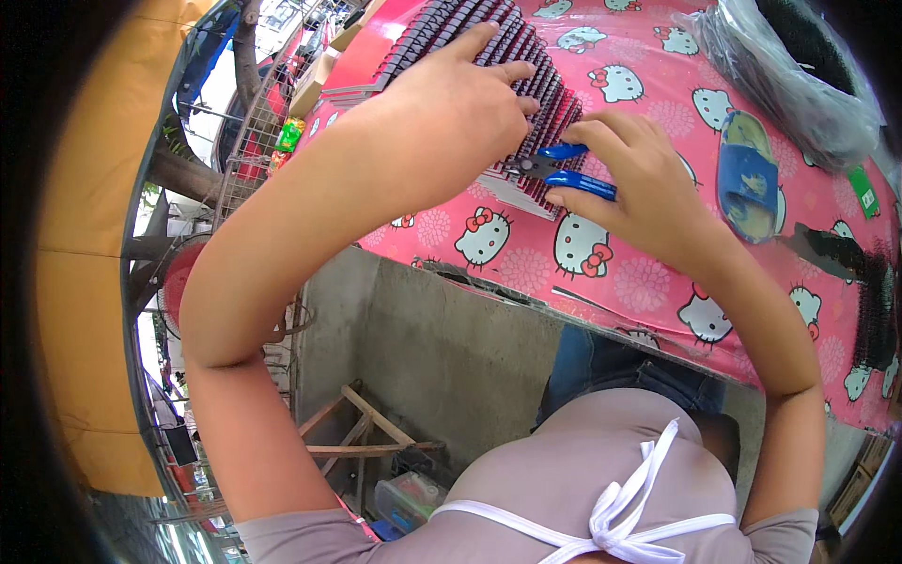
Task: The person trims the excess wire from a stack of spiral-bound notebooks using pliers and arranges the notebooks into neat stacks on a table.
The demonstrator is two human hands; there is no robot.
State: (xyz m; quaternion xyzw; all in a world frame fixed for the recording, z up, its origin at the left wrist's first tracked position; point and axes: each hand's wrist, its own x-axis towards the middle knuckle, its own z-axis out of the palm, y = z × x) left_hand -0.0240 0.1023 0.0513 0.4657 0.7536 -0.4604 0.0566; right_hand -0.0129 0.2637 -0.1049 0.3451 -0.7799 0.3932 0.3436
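Note:
A stack of spiral-bound notebooks with dark coils and red covers lies on the table, its coil edges fanned out in rows. My left hand rests across the notebooks, its fingers spread over the coils and its thumb hidden. Closed around the blue handles of a pair of wire nippers is my right hand. The handles are apart between thumb and fingers. The nippers' metal jaws point left, at the coil ends by the stack's near corner, close beside my left hand. Whether the jaws touch a coil is hard to see.
The table has a pink cartoon-print cover. To the right lie a blue slipper, a clear plastic bag holding black material, and black coils. A wire rack stands left; below is a wooden frame.

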